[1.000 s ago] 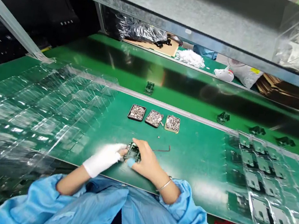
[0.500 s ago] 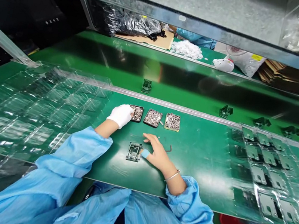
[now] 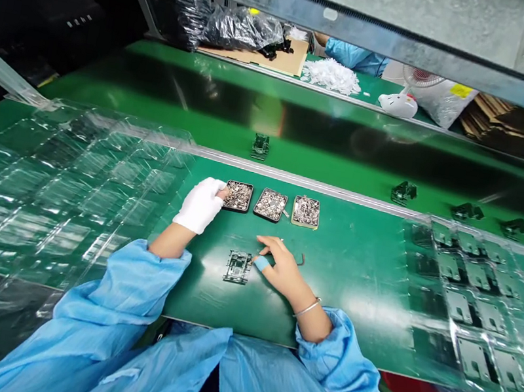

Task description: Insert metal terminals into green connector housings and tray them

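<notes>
Board assy (image 3: 237,267) lies on green bench (image 3: 355,264), near front edge, approx. centre, just L of R hand (image 3: 283,269). Looks small, roughly rectangular, skeletal: dark-green frame w/ darker bars top & bottom, paler grey-green area in mid., bench colour showing thru gaps. Little bits stick out at corners; finer detail too small to tell.

R hand is bare, w/ blue wrap (image 3: 262,263) on thumb & silver bracelet (image 3: 308,307) at wrist. Grip: relaxed, fingers parted & slightly bent, thumb right by board's R edge; can't tell if touching.

L hand (image 3: 201,205), in white glove w/ bare fingertips (image 3: 224,193), is at L edge of L parts tray (image 3: 250,199). Fingers bent in twd the contents; can't tell if they pinch anything.

L parts tray, mid. tray (image 3: 267,218) & R tray (image 3: 304,224) sit in a row beyond the board: shallow, squarish w/ rounded corners, L & mid. ones dark-rimmed, each filled w/ tiny shiny metal pcs. L-shaped key (image 3: 302,260) shows its bent end just past R hand.

Farther back, a similar unit (image 3: 260,146) sits beyond metal rail (image 3: 337,190). Clear blister trays flank both sides; R ones hold flat green plates (image 3: 473,359).
</notes>
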A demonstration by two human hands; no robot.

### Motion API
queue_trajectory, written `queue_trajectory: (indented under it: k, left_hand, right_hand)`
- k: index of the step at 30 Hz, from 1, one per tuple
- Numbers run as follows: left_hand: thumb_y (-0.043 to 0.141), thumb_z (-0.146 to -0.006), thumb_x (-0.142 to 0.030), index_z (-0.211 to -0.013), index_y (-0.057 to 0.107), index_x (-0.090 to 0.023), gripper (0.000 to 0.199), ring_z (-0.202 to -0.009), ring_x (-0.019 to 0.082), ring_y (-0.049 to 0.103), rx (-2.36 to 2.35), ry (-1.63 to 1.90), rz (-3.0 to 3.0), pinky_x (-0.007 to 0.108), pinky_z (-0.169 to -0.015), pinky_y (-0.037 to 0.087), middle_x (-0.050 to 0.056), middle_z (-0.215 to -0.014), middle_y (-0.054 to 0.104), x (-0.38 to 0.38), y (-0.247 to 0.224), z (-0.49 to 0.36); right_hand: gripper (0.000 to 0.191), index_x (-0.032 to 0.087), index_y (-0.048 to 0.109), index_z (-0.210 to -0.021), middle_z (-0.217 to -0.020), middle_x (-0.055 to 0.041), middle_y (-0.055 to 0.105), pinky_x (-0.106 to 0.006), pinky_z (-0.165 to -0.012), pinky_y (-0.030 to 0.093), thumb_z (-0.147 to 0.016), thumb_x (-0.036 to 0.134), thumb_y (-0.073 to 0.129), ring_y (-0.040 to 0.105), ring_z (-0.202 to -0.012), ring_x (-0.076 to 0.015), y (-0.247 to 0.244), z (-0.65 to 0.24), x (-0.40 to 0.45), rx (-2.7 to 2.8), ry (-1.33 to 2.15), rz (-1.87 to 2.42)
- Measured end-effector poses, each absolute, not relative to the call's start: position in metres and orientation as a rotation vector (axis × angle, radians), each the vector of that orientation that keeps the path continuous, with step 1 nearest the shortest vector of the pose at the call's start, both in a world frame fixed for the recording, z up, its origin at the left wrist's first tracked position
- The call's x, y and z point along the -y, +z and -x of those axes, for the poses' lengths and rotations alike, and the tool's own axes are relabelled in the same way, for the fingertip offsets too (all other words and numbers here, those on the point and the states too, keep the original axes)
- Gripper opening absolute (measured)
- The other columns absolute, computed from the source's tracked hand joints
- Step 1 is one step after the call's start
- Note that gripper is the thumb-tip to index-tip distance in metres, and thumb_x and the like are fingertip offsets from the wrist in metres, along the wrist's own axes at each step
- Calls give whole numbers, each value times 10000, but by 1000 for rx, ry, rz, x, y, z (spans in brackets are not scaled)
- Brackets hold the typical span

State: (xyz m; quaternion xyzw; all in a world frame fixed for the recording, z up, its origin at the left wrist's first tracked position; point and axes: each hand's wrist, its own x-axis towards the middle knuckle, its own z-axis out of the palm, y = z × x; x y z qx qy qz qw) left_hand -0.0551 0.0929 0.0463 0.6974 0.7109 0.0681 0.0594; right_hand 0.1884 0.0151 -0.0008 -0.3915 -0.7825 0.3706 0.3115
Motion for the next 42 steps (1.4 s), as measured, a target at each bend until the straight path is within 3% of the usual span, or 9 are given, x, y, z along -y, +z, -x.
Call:
queue_trajectory:
  k: [6,12,17,21,24,28,32,37,42]
  left_hand:
    - [487,-819,-233,-828,722,-183,240,-954,282,602,-2035,-6,-2183,351,-774,459,127,-969,657,-108,48,51]
    - [499,-750,-150,-759,694,-128,196,-883,300,628,-2014,-53,-2156,373,-756,457,163,-886,665,-119,46,41]
    - [467,-804,-241,-743,651,-159,210,-892,288,612,-2031,162,-2073,363,-744,460,144,-921,641,-116,43,48]
    - [408,-844,-312,-773,588,-175,237,-843,232,591,-2026,454,-1942,319,-728,461,97,-840,619,-104,46,54]
    - [366,-854,-352,-819,526,-183,235,-675,167,545,-1941,690,-1806,271,-616,441,42,-736,576,-82,56,52]
    - [507,-790,-401,-748,474,-189,218,-501,97,404,-1440,1103,-1321,227,-476,325,-10,-655,500,-37,67,34]
    - [585,-779,-396,-718,509,-187,231,-524,98,409,-1318,1088,-1181,226,-494,337,-19,-636,498,-1,70,11]
    - [594,-768,-400,-714,555,-192,218,-614,136,481,-1399,976,-1257,244,-570,416,-10,-655,519,19,66,4]
    - [616,-737,-415,-772,572,-200,223,-573,132,477,-1356,956,-1262,249,-539,415,-24,-653,540,35,63,5]
  right_hand:
    - [353,204,547,-1248,-1108,-92,634,-353,-841,523,-897,244,548,624,-863,-165,-8,-189,-17,2032,940,1041]
    - [335,189,571,-1229,-1086,-94,644,-339,-823,517,-900,249,546,615,-848,-161,-9,-189,-17,2030,941,1067]
    - [327,192,582,-1218,-1071,-86,657,-328,-806,515,-895,242,553,613,-841,-159,-7,-188,-17,2032,951,1084]
    - [325,185,590,-1208,-1062,-88,665,-324,-789,520,-887,225,559,615,-831,-159,-7,-188,-17,2040,959,1073]
    - [308,196,601,-1187,-1040,-81,677,-327,-786,524,-882,211,555,621,-821,-159,-6,-189,-17,2019,945,1079]
    - [256,209,605,-1132,-995,-64,684,-323,-805,533,-889,207,526,648,-837,-152,7,-179,-14,1810,969,1078]
    - [234,210,578,-1123,-1039,-67,654,-284,-779,548,-899,216,511,649,-855,-138,27,-158,-4,1738,979,901]
    - [157,212,613,-986,-939,-62,658,-315,-848,533,-906,187,480,623,-926,-166,29,-148,4,1865,821,815]
    - [115,204,586,-877,-816,-19,631,-255,-677,527,-876,318,575,605,-730,-124,23,-151,10,1640,1205,815]
